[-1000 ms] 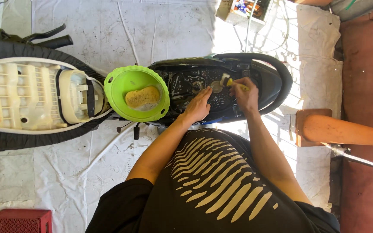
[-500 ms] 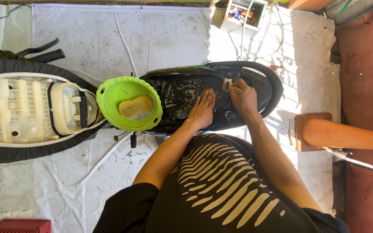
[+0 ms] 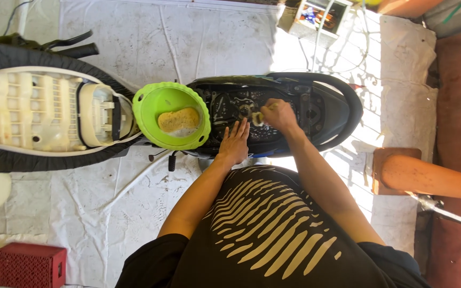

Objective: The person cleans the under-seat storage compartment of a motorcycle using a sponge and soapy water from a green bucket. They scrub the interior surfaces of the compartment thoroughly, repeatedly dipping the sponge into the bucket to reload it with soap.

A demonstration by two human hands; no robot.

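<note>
A red crate (image 3: 30, 265) sits on the white sheet (image 3: 134, 48) near an upturned seat (image 3: 44, 120).

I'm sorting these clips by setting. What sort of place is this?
Probably an outdoor yard used for repairing or cleaning scooter parts. A black scooter panel and an upturned seat lie on a white ground sheet in strong sunlight, beside a green bowl holding a sponge.

Left hand (image 3: 234, 143) flat; right hand (image 3: 276, 113) clenched
</note>
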